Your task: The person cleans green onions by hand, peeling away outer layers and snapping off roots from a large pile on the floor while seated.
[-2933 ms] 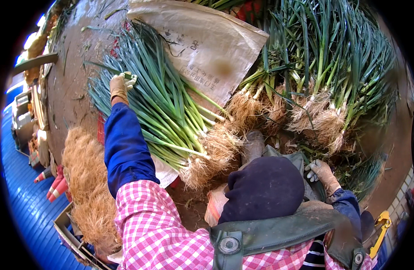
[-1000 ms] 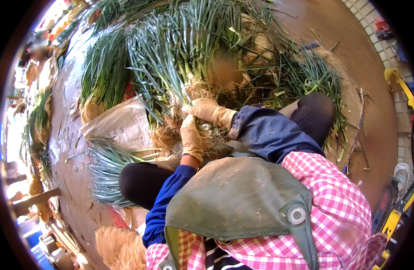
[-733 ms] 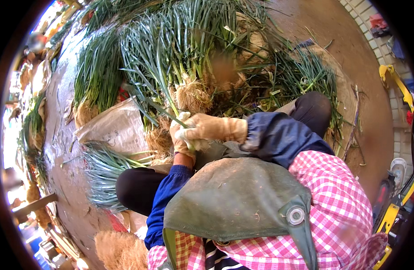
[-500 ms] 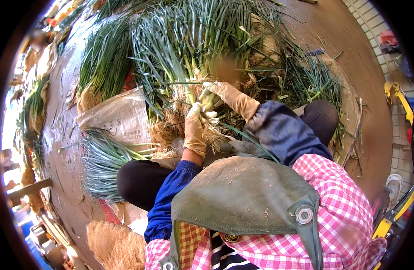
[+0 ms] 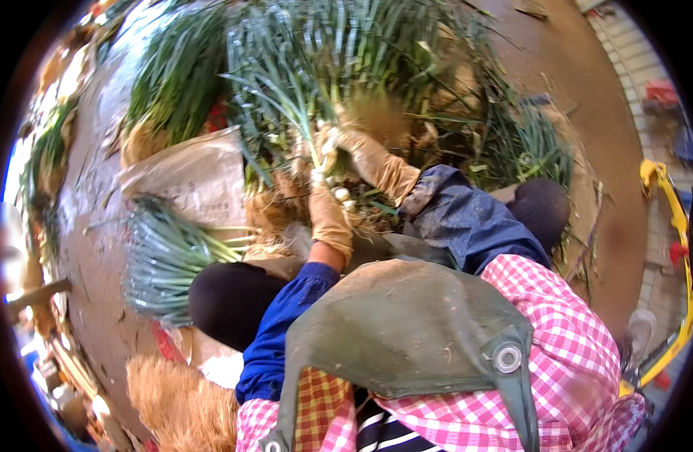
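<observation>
I have the heap of green onions (image 5: 324, 56) filling the top of my head view, beyond both hands. The green apron (image 5: 406, 331) spreads below them, and a smaller green onion bundle (image 5: 162, 260) lies off to the left, beside a pale sack (image 5: 192, 173). My gloved hands are close together: the left hand (image 5: 329, 215), nearer the single stalk's base, has its fingertips closed around it; the right hand (image 5: 370, 160) sits just right, its grip too blurred to tell. The stalk (image 5: 313, 147) points away from me, leaning slightly left, leaves toward the heap.
</observation>
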A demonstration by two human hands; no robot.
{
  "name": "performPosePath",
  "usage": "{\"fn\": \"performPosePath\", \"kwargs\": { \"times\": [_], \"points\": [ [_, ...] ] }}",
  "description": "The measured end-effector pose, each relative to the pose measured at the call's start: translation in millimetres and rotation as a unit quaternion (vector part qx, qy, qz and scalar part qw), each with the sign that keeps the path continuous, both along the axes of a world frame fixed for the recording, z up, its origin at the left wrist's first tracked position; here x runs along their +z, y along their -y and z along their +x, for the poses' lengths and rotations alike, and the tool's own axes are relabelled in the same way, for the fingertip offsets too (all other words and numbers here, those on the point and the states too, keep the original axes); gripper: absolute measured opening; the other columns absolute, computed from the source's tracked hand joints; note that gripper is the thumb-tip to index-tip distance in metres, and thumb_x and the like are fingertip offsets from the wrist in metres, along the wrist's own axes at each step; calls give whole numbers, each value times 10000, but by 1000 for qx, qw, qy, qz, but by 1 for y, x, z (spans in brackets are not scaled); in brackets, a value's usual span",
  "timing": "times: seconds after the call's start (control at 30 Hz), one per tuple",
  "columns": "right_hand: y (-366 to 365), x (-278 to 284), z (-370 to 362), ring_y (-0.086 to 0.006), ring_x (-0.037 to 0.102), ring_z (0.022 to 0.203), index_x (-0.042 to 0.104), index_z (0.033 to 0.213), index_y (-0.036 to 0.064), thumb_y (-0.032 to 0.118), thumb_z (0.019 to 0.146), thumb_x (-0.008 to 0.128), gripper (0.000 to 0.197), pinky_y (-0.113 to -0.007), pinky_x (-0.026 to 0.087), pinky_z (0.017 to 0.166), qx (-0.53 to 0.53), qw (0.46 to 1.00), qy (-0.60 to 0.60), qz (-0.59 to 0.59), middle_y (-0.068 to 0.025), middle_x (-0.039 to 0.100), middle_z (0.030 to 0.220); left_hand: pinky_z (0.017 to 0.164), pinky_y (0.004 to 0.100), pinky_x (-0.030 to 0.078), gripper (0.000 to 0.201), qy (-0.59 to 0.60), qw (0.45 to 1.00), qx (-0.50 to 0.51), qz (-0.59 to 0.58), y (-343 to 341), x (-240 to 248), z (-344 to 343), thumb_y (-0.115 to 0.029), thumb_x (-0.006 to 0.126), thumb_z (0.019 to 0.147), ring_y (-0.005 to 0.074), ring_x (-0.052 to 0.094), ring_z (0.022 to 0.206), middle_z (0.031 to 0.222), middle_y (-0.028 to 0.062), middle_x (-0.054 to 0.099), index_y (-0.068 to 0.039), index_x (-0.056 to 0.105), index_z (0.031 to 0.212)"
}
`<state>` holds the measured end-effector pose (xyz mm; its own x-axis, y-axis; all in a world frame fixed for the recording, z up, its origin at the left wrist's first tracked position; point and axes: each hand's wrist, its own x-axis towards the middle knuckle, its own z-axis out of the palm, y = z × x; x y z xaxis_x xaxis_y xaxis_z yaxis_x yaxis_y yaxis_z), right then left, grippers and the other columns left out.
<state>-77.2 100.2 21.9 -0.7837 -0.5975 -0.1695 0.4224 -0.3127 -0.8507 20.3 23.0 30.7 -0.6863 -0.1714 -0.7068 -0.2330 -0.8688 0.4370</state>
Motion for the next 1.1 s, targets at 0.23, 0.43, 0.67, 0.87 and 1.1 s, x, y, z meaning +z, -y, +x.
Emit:
{"fn": "performPosePath", "kwargs": {
  "times": [0.23,0.43,0.67,0.87,1.1],
  "points": [
    [-54,32,20,-75,389,410,515,724,91,305,935,466,305,-208,315,407,293,937,186,-31,40,424,513,388,191,336,209,-1,1000,13,-14,-2,-19,0,-215,481,900,59,406,406,549,-35,493,-84,551,752],
    [-75,50,33,-59,385,423,486,765,88,289,953,442,278,-192,333,397,160,952,248,-78,29,440,559,451,258,395,430,33,985,-162,46,-34,-7,-1,-516,493,871,148,529,546,682,26,571,-95,576,842],
    [-58,48,47,-75,400,455,509,772,96,278,962,418,279,-205,370,453,184,978,57,81,39,438,562,570,316,495,167,-123,988,-39,81,-28,-15,-1,-202,477,900,184,593,657,757,62,603,-58,561,910],
    [-65,75,47,-130,549,774,553,1075,21,132,899,532,209,-213,461,695,200,905,375,-20,-40,572,854,457,202,400,135,-146,980,13,-132,-9,1,-10,-151,482,897,76,511,557,713,-4,582,-71,586,869],
    [34,68,-30,-145,592,566,548,702,64,373,921,483,385,-270,503,616,452,868,-2,204,-26,549,586,358,200,335,249,-42,960,267,-69,43,-6,-9,-248,429,948,54,384,403,563,-37,462,-37,560,977]
  ]
}}
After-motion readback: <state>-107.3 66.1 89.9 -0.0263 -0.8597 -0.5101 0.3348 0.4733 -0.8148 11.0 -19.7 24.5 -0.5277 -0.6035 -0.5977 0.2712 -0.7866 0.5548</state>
